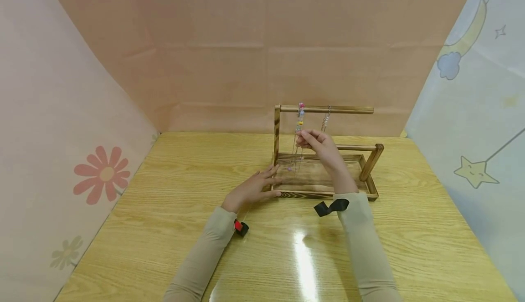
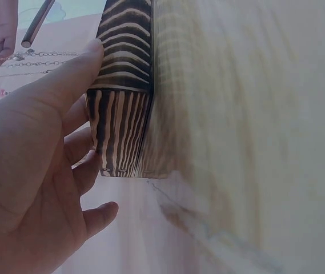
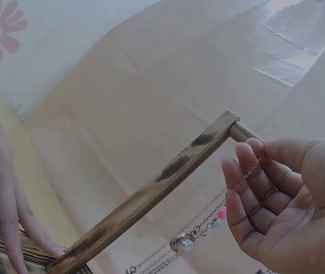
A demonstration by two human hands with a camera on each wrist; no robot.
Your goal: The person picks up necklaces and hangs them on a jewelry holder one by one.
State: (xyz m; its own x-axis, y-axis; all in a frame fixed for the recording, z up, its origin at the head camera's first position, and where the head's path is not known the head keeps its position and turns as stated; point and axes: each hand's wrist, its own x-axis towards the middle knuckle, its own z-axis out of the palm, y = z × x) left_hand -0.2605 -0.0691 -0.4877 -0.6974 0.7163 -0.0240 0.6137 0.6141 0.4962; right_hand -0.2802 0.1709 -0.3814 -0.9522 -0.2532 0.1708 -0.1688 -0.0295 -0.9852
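A dark-grained wooden jewelry stand [image 1: 276, 131] has an upper bar [image 1: 352, 110] and a shallow tray base [image 1: 303, 195]. A fine chain necklace with colored beads [image 1: 301, 123] hangs over the upper bar near its left end. My right hand [image 1: 321, 146] pinches its thin chain [image 3: 245, 180] between thumb and index finger, just below the beads. At the tray's front left corner rests my left hand [image 1: 254, 187], fingers spread at the side. In the left wrist view its thumb [image 2: 88, 65] lies against the striped front wall.
A second chain [image 1: 326, 120] hangs further right on the upper bar, partly behind the right hand. A shorter lower bar [image 1: 357, 147] is fixed to a post [image 1: 372, 161] at the right. The stand sits on a wood-grain table [image 1: 184, 170], with a pinkish-brown backdrop [image 1: 213, 74] behind.
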